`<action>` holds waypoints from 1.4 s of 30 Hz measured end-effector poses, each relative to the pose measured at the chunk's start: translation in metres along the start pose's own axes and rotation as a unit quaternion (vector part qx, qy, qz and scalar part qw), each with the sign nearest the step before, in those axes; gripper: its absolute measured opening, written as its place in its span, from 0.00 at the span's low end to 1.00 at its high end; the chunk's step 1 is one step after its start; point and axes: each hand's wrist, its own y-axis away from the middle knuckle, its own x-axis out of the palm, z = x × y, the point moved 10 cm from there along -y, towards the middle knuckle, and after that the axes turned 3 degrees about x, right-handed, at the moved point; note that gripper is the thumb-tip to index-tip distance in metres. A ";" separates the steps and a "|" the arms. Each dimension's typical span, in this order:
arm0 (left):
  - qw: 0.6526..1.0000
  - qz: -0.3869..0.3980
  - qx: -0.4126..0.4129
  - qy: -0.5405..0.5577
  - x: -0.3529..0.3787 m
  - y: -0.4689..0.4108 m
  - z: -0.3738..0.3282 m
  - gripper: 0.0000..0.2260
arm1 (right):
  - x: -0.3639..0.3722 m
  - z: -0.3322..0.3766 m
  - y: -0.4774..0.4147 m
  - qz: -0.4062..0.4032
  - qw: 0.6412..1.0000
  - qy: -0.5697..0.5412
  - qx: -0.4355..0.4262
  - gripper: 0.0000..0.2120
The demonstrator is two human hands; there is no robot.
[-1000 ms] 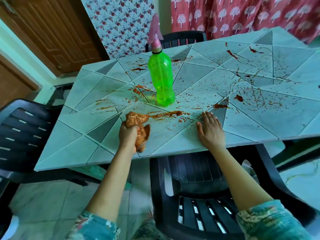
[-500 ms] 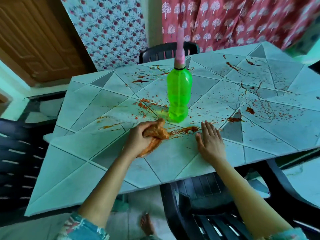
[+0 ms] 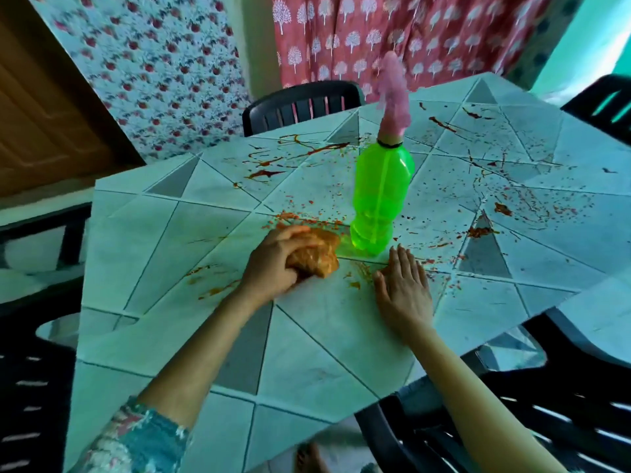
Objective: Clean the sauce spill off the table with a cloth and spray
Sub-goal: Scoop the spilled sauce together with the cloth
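Home dining room, tiled table, plastic chairs, floral curtains

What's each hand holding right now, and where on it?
Left hand grips the bunched orange cloth from above, fingers curled over its top. Right hand holds nothing, flat on the table.

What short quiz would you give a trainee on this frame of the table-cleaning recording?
1. True or false: the left hand grips the cloth against the table.
2. How does the right hand lie? A. flat on the table, fingers straight; B. curled round the cloth; C. raised clear of the table.
3. Fill in: the green spray bottle stands ___ on the table.

Key: 1 true; 2 A; 3 upright.
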 end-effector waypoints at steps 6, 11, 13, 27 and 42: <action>0.999 0.031 0.008 -0.039 0.021 0.017 0.018 0.30 | 0.006 0.005 -0.004 -0.008 0.999 0.037 -0.010 0.40; 0.995 -0.046 -0.064 -0.060 -0.027 -0.059 0.051 0.29 | 0.008 0.004 -0.006 -0.002 0.998 0.064 -0.004 0.41; 0.998 -0.042 -0.026 -0.038 -0.035 -0.058 0.044 0.29 | 0.009 0.004 -0.007 0.000 0.998 0.068 -0.003 0.41; 0.994 -0.021 -0.041 -0.098 0.001 -0.084 0.036 0.26 | 0.007 0.002 -0.005 0.001 0.997 0.082 0.005 0.39; 0.998 0.024 0.001 -0.059 -0.016 -0.058 0.082 0.29 | 0.016 0.024 -0.009 -0.008 0.997 0.075 0.033 0.42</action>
